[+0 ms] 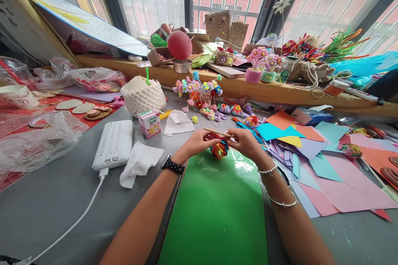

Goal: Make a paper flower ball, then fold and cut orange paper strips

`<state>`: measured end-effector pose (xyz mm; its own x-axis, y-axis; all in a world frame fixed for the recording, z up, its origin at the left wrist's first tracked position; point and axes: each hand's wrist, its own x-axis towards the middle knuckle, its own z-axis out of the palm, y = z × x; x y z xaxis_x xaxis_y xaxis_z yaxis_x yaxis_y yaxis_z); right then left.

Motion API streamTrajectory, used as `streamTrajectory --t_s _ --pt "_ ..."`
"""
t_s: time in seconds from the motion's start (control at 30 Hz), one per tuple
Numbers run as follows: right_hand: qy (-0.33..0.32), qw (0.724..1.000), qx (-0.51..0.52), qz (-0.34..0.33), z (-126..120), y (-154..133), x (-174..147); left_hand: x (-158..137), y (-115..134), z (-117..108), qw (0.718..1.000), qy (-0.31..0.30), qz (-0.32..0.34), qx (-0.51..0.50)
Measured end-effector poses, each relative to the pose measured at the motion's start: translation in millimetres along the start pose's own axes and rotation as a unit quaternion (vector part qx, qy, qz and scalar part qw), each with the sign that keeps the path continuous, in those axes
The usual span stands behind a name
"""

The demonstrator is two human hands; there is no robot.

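Observation:
Over the top of a glossy green board [217, 207], a folded-paper ball [219, 151] in orange, yellow and blue sits between my two hands. My left hand [199, 144] has its fingers closed on the ball's left side. My right hand [245, 143] is closed around a thin wooden stick [217, 133], and its fingertips also meet the ball's right side. The stick slants across above the ball, its left end near my left fingers. Part of the ball is hidden by my fingers. Similar folded-paper pieces [251, 121] lie just beyond.
Loose coloured paper sheets [336, 178] spread at the right. At the left are a white power bank [113, 145] with its cable, a crumpled tissue [141, 163], a small drink carton [149, 124] and a netted coconut [143, 96]. Crafted flowers [199, 91] stand behind, before a cluttered sill.

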<state>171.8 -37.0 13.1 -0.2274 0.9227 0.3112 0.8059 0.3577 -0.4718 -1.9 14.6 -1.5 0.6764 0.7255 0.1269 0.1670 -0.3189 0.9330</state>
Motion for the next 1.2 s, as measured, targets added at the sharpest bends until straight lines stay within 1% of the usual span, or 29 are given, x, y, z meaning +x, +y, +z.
streamTrajectory --t_s 0.1,0.23,0.37,0.47,0.6,0.73,0.83,0.93,1.03,1.1,1.2 --pt "-0.003 1.000 -0.017 0.003 -1 1 -1 -2 4 0 0.999 -0.028 -0.004 0.023" --pt "-0.014 0.999 -0.039 0.008 -2 0 -1 -4 6 2 0.997 -0.057 0.034 0.049" --pt "-0.009 0.999 -0.038 0.011 -1 0 0 -3 4 4 0.995 -0.038 0.036 0.080" --pt "-0.017 1.000 0.009 0.019 -3 1 -1 -3 2 4 0.995 -0.023 0.026 0.095" --pt "-0.072 0.992 0.102 0.034 -9 3 -4 -4 0 3 0.993 -0.015 0.034 0.115" --pt "-0.126 0.981 0.149 0.003 -17 1 -5 -4 -1 4 0.996 -0.008 0.020 0.089" --pt "-0.138 0.978 0.154 0.000 -20 -1 -4 -4 -2 5 0.997 -0.010 0.006 0.074" --pt "-0.141 0.979 0.145 0.010 -20 0 -4 -3 -3 5 0.996 -0.007 0.007 0.091" --pt "-0.130 0.982 0.128 0.046 -18 1 -4 -3 -3 5 0.996 -0.006 0.004 0.092" --pt "-0.125 0.982 0.122 0.071 -17 2 -4 -3 -2 4 0.997 -0.005 -0.012 0.080" --pt "-0.120 0.982 0.124 0.075 -16 1 -3 -4 0 4 0.997 -0.013 -0.038 0.064"
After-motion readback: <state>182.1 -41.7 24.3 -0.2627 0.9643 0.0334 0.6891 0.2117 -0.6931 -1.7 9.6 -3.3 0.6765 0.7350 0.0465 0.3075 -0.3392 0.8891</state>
